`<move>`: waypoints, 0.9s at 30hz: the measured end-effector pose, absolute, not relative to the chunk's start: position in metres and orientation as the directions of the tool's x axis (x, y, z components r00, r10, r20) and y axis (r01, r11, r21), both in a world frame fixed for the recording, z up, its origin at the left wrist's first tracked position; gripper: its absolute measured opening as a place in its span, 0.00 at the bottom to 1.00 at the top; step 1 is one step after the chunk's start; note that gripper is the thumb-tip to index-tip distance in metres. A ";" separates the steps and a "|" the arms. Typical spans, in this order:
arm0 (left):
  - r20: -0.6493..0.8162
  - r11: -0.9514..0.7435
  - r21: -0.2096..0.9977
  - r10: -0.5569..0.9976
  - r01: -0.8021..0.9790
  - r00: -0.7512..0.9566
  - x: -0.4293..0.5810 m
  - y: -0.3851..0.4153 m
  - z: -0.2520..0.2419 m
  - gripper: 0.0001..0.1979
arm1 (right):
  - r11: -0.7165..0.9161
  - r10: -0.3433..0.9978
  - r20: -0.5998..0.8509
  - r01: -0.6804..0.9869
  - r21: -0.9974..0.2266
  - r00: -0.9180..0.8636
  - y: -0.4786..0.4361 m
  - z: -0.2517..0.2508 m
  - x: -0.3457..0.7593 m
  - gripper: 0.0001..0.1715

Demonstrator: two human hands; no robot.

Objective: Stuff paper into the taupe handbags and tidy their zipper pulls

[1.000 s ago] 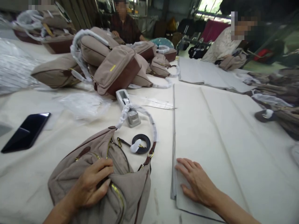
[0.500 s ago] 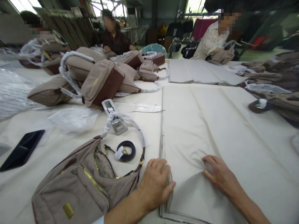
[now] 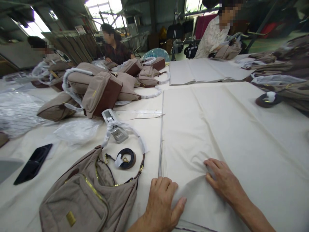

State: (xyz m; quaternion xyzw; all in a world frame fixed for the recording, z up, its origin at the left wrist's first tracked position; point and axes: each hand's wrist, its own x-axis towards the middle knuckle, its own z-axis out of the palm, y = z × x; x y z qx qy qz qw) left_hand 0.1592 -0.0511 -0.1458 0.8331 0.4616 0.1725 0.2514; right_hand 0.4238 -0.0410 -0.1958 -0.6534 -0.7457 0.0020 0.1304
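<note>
A stack of large cream paper sheets (image 3: 217, 122) lies on the table in front of me. My left hand (image 3: 160, 206) rests flat on its near left corner, fingers spread. To the right, my right hand (image 3: 223, 182) presses its fingertips on the top sheet, which bulges up between the two hands. A taupe handbag (image 3: 91, 196) with gold zips and a wrapped handle lies just left of my left hand, untouched. A coiled dark strap (image 3: 125, 158) sits beside the bag's handle.
A tape dispenser (image 3: 114, 125) stands behind the bag. A black phone (image 3: 32, 162) lies at the left, near crumpled clear plastic (image 3: 77, 130). Several taupe bags (image 3: 96, 90) are piled at the back left. Three people sit at the far side. Another paper stack (image 3: 205, 71) lies beyond.
My left hand let go of the handbag and moved right onto the corner of the paper stack. My right hand slid further onto the top sheet, which now bulges up.
</note>
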 end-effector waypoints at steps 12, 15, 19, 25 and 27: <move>-0.243 -0.099 0.646 0.913 0.757 0.327 0.148 -0.060 -0.141 0.12 | 0.134 0.982 0.160 0.974 -0.183 -0.105 -0.041 -0.198 0.425 0.21; -0.166 -0.186 0.620 0.918 0.762 0.360 0.169 -0.052 -0.137 0.09 | 0.079 0.993 0.104 0.960 -0.267 -0.053 -0.040 -0.189 0.423 0.22; 0.055 -0.537 0.565 0.782 0.627 0.620 0.218 -0.057 -0.143 0.05 | -0.126 0.991 -0.112 0.843 -0.523 0.079 -0.034 -0.157 0.408 0.30; -0.030 -0.192 0.950 0.728 0.246 0.684 0.242 -0.062 -0.167 0.12 | -0.214 0.964 -0.258 0.763 -0.610 0.065 -0.033 -0.130 0.393 0.29; -0.336 0.346 0.934 0.781 0.083 0.527 0.232 -0.039 -0.164 0.21 | -0.153 0.976 -0.218 0.639 -0.754 -0.025 -0.044 -0.131 0.383 0.24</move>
